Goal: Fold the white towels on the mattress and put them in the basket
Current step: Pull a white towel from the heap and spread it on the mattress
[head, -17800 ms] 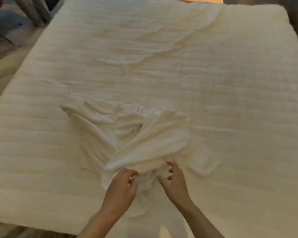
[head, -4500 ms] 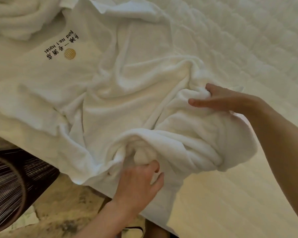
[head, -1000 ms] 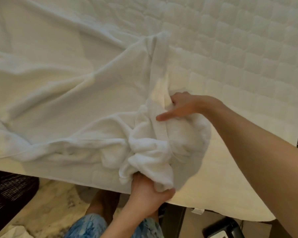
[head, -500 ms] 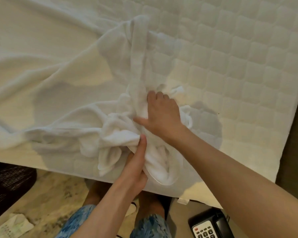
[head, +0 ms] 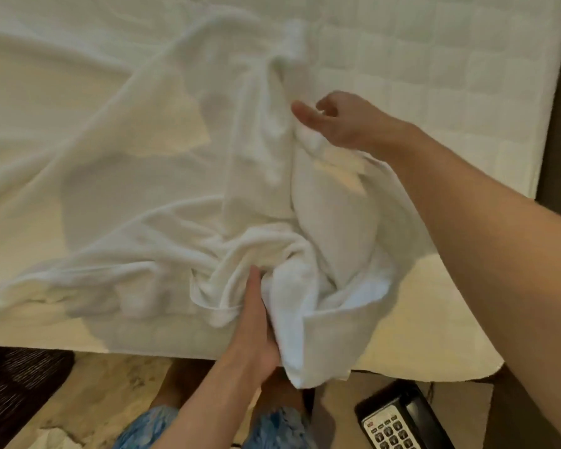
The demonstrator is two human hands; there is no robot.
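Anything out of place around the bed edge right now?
Yes: a desk telephone lies on the floor by the mattress corner, an odd spot for it. The towel is twisted into a wad where the left hand grips it, one end hanging over the edge.

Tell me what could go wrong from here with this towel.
1. The towel is twisted and bunched where the left hand grips it. Folding it like this would likely trap creases.
2. One end hangs past the mattress edge above the floor. If the grip loosens, it may slide down and get dirty.
3. The right hand seems to hold only a small fold, which may slip when pulled.
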